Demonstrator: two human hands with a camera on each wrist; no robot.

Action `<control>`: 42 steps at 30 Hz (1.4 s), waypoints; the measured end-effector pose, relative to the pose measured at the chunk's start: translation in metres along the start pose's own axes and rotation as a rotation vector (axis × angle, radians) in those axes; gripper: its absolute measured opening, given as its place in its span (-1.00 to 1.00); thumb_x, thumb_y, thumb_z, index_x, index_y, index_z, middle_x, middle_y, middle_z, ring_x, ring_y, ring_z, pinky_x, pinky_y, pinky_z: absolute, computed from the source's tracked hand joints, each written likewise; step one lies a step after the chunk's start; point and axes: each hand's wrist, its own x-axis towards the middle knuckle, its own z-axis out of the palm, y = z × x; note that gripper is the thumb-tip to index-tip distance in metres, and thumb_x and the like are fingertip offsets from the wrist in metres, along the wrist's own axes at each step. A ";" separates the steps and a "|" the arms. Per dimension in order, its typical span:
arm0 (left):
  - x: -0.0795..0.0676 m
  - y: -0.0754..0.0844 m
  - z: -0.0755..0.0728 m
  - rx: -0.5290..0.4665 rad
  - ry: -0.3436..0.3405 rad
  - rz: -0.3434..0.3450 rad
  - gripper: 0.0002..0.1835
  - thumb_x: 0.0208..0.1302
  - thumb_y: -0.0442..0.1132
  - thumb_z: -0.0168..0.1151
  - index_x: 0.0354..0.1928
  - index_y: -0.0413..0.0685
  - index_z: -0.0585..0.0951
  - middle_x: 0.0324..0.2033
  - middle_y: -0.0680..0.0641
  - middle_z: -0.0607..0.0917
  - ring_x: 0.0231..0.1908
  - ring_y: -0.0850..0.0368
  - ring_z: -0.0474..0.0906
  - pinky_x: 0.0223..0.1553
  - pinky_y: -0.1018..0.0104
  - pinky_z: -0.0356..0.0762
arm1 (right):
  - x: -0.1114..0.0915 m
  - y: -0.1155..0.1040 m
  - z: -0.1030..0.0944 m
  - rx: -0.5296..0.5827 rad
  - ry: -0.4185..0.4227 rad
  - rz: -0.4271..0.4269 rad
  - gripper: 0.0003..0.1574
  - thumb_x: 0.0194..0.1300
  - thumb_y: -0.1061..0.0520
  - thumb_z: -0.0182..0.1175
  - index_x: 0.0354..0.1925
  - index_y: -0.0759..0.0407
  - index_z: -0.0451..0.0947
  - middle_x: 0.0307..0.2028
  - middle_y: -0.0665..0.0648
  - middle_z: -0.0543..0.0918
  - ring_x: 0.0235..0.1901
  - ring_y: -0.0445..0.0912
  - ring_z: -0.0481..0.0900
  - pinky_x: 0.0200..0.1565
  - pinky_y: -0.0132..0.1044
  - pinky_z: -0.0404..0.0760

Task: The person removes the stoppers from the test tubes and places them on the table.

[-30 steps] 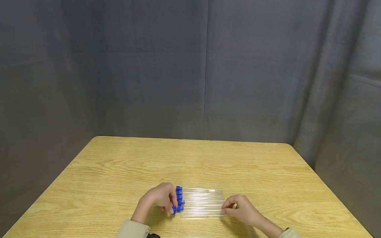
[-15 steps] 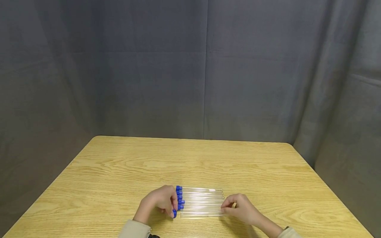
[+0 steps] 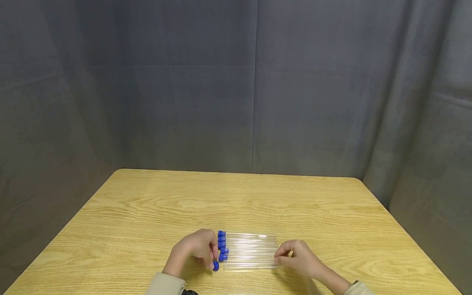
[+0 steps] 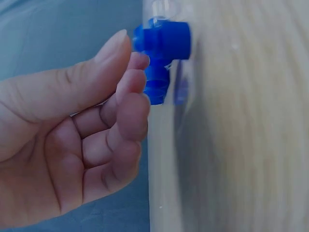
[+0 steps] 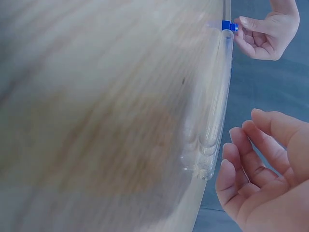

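Clear tubes (image 3: 250,259) lie side by side on the near part of the table (image 3: 166,205) — smooth, slender cylinders with bright streaks along them and rounded ends on the right; glass or plastic, I cannot tell. At their left ends I see a slightly staggered row of blue caps (image 3: 222,245), opaque and stubby, though how snugly they sit I can't make out from here.

On my feed the person's left hand (image 3: 199,248) pinches the nearest cap (image 3: 216,266), thumb and fingertips closed on it, just left of the nearest tube. The right hand (image 3: 296,258) is at the tubes' right ends, fingers softly bent with a gap to the thumb, gripping nothing; whether its fingertips touch a tube I cannot tell.

Wavy wood grain covers the yellowish tabletop, its far corners rounded — beyond it I have creased grey cloth (image 3: 184,102).
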 end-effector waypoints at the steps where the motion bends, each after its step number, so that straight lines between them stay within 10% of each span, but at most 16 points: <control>1: 0.000 0.000 -0.001 -0.010 0.002 -0.002 -0.77 -0.32 -0.58 0.40 -0.65 -0.18 0.56 -0.73 0.04 0.50 -0.75 0.25 0.36 -0.70 0.38 0.44 | 0.000 0.000 -0.001 -0.007 0.004 0.003 -0.90 0.14 0.25 0.19 -0.42 0.30 0.59 -0.50 0.04 0.58 -0.51 -0.25 0.45 -0.51 -0.43 0.45; 42: -0.002 -0.008 -0.023 -0.353 0.030 0.034 -0.78 0.16 -0.30 0.17 -0.35 -0.42 0.59 -0.54 -0.12 0.61 -0.55 0.00 0.59 -0.49 0.22 0.57 | 0.009 0.006 -0.002 -0.074 0.031 -0.053 -0.93 0.00 0.43 0.23 -0.46 0.34 0.57 -0.45 0.14 0.62 -0.46 -0.19 0.52 -0.42 -0.40 0.54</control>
